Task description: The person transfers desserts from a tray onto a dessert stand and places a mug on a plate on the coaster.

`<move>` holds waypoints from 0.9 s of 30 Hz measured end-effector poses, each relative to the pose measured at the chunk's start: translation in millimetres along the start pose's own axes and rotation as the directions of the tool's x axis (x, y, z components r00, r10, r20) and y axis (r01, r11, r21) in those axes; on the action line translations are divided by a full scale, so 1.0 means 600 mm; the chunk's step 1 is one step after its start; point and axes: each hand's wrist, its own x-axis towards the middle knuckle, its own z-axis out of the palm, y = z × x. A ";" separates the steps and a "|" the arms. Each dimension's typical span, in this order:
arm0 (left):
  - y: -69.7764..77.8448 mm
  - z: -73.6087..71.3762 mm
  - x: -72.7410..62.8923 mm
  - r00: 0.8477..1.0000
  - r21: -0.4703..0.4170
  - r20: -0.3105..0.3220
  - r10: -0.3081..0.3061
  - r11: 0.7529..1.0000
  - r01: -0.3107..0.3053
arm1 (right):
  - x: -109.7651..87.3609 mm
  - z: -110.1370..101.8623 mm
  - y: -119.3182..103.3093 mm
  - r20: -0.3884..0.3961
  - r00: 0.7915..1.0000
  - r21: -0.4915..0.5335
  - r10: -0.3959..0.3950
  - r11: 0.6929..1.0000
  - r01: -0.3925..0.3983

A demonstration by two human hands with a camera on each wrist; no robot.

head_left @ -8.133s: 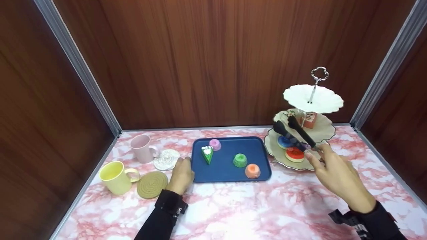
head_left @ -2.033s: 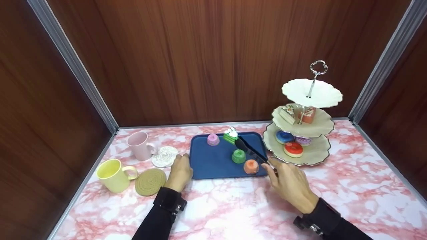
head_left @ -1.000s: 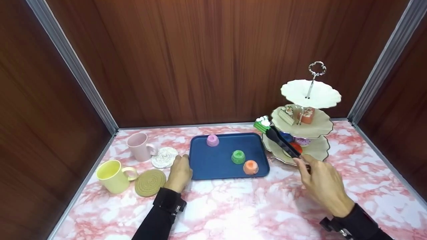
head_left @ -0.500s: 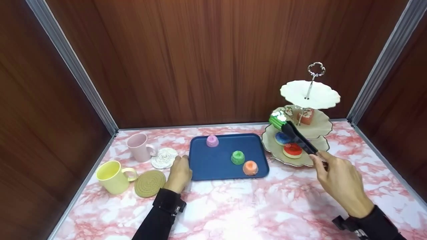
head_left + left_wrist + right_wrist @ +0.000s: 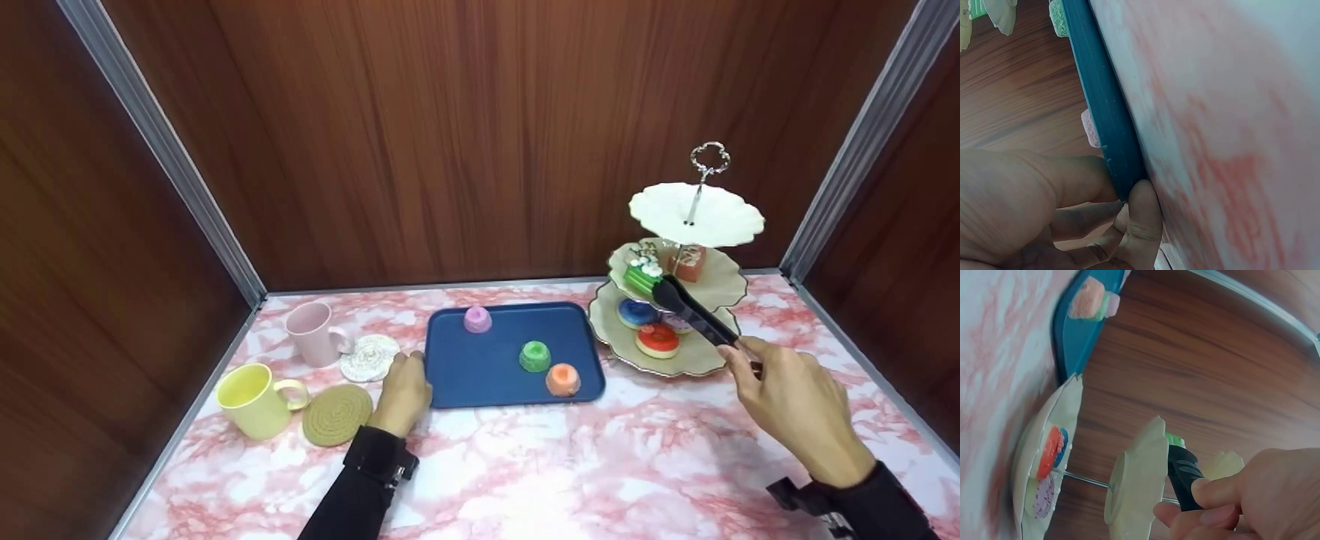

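The right hand [image 5: 799, 409] pinches a pair of black tongs [image 5: 703, 315] between thumb and fingers; the tongs' tips are pressed together on a green cake slice [image 5: 641, 280] with a white top. The slice is at the left front rim of the middle tier [image 5: 721, 283] of a stand placed near the counter's [image 5: 525, 465] back right corner; the right wrist view shows it beyond the rim, and contact with the tier cannot be determined. The same tier carries a white-topped slice [image 5: 643, 250], partly hidden, toward its left edge and a reddish block cake [image 5: 691, 267] toward its back. The bottom tier [image 5: 616, 339] carries a red doughnut [image 5: 658, 342] toward its front edge, a blue doughnut [image 5: 634, 313] behind it and a purple doughnut [image 5: 675, 322] partly covered by the tongs. The left hand [image 5: 405, 394] pinches the left edge of a blue tray [image 5: 480, 371]. On the tray, a pink pudding [image 5: 478, 319] sits near the back edge, an orange pudding [image 5: 563, 380] by the front right corner, and a green pudding [image 5: 535, 356] just beside the orange one. Toward the counter's left edge stand a pink mug [image 5: 311, 339], near a white coaster [image 5: 370, 358], and a yellow mug [image 5: 257, 409], near a tan coaster [image 5: 337, 415].
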 end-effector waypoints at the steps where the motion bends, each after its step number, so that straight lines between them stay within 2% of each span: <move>1: 0.000 0.000 0.000 1.000 0.003 0.000 0.001 1.000 -0.001 | 0.001 -0.001 0.001 0.003 1.000 -0.002 0.001 1.000 -0.001; 10: 0.001 -0.001 -0.001 1.000 -0.007 0.011 -0.017 1.000 0.017 | 0.006 -0.014 0.009 0.054 0.999 0.017 -0.004 1.000 0.003; 17: -0.001 0.000 0.000 1.000 0.015 -0.017 0.019 1.000 -0.019 | 0.008 -0.021 0.014 0.055 0.998 0.010 -0.013 1.000 0.013; 27: 0.001 0.001 0.002 1.000 0.004 -0.001 -0.010 1.000 0.010 | 0.010 -0.026 0.011 0.099 0.995 0.008 0.019 1.000 -0.020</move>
